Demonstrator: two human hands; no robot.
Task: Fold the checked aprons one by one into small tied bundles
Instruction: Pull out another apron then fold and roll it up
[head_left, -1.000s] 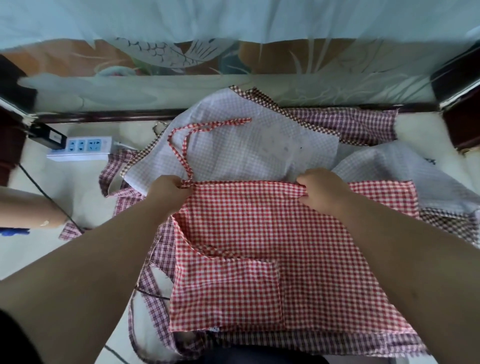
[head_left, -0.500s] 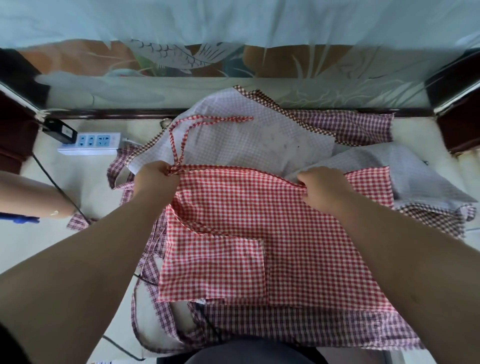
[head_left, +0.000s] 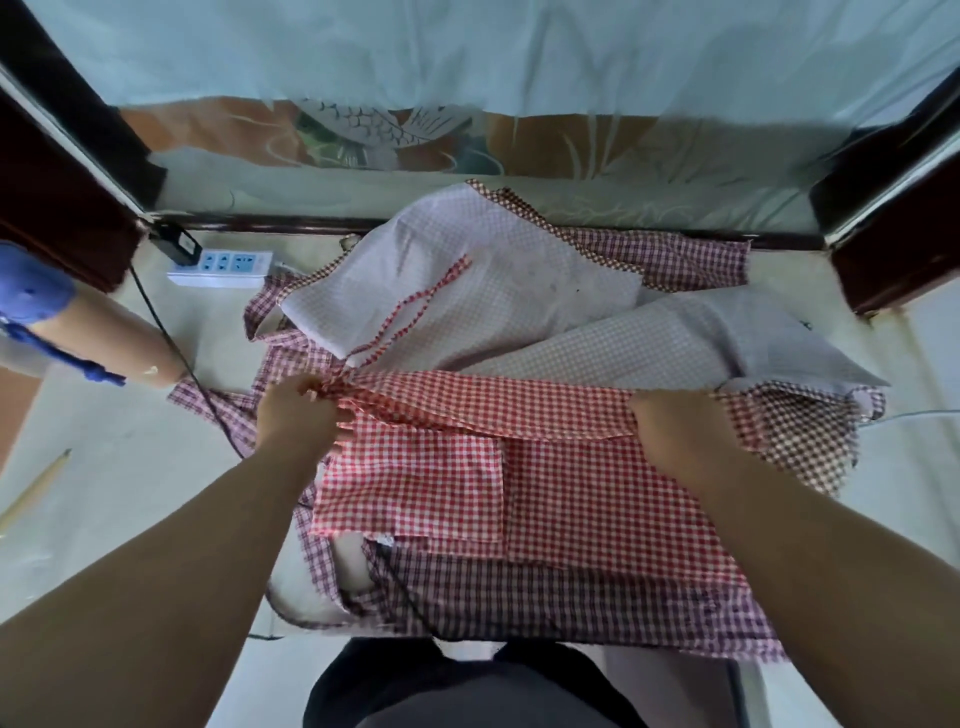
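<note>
- Red-and-white checked cotton apron (head_left: 571, 499) lies spread on top of a heap of other checked aprons, straight in front of the person, on the pale floor (head_left: 104, 467).
- Its upper edge is lifted off the heap and pulled taut between both hands, with a folded band of cloth running across just below that edge.
- At the bunched upper-left corner the left hand (head_left: 296, 415) grips hard, its fingers (head_left: 317, 387) curled tight round the gathered cloth where the narrow red checked tie (head_left: 415, 306) starts.
- That tie trails away from the person across a pale lilac checked apron (head_left: 467, 280).
- Near the other end of the upper edge the right hand (head_left: 675, 431) holds the cloth; its fingers curl under the fabric, hidden by the back of the hand.
- A square patch pocket (head_left: 415, 488) lies flat on the left half of the apron.
- A dark maroon checked apron (head_left: 545, 597) shows beneath the near edge, and a brown checked cloth (head_left: 810, 441) sticks out just beside the right hand.
- A white power strip (head_left: 221, 266) sits by the far wall on the left; a black cable (head_left: 171, 343) runs from it to the heap.
- Another person's bare forearm (head_left: 104, 348) reaches in at the left edge, and a wooden pencil (head_left: 34, 491) lies well apart from the aprons.
- A frosted glass panel etched with a fish (head_left: 363, 130) stands behind.
</note>
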